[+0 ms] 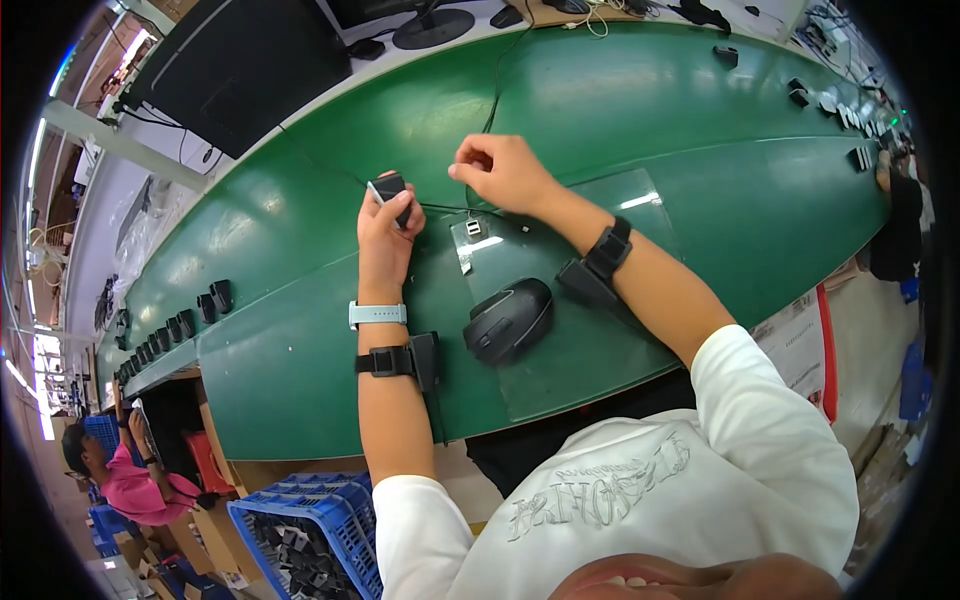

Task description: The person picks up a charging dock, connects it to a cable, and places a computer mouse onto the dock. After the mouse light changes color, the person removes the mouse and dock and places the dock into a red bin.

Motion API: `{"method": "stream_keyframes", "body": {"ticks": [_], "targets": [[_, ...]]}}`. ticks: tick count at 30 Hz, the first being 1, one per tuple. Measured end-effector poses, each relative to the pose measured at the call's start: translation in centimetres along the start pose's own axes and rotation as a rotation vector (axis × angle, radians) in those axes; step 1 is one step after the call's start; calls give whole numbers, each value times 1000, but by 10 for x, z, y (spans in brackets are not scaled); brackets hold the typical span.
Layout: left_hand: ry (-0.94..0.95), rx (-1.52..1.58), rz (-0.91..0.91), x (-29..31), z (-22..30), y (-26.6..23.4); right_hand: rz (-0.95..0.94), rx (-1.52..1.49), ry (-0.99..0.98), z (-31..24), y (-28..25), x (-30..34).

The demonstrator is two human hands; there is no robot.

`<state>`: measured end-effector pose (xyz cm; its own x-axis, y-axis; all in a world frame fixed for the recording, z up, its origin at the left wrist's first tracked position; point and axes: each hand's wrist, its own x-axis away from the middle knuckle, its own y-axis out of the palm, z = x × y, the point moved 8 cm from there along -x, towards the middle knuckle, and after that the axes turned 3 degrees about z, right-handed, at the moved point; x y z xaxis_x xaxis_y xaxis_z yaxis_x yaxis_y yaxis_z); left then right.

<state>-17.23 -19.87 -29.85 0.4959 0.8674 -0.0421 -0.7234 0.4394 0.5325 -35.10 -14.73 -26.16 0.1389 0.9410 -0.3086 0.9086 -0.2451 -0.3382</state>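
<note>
My left hand (382, 225) is wrapped round a small black box-shaped device (391, 197) with a silvery edge, held above the green table. A little to the right, my right hand (503, 172) is raised with its fingers curled and the thumb near the index finger. Whatever it grips, if anything, is too small or hidden to name. A dark cable (462, 209) runs along the table between the two hands. Below it, a small white connector piece (474, 228) lies on a clear sheet (600, 330). Nearer to me rests a black computer mouse (508, 321).
Similar black devices (174, 328) stand in a row along the table's left side. More small parts (860, 120) lie at the far right, near another person. A blue crate (345, 520) of black pieces stands below the near edge. A monitor (235, 75) borders the back left.
</note>
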Motion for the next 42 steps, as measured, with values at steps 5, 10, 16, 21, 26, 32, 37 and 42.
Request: {"method": "stream_keyframes", "body": {"ticks": [5,10,16,21,26,32,37,42], "targets": [[-27,96,9,-10,-4,-2,-351,611,-6,16,-10,4],[-38,73,-1,-12,-11,-44,-284,599,-381,-1,4,29],[24,-22,-97,11,2,-8,-494,756,-98,-8,30,13],[26,-272,-192,3,3,-3,1,-778,85,23,33,-6],[350,-909,55,3,10,13,67,-834,75,29,27,-7],[425,-1090,14,0,2,18,146,-750,29,22,21,-1],[469,-1028,15,8,10,27,114,-787,-9,14,25,1],[95,-390,19,3,-12,16,-20,-958,15,19,20,-4]]}}
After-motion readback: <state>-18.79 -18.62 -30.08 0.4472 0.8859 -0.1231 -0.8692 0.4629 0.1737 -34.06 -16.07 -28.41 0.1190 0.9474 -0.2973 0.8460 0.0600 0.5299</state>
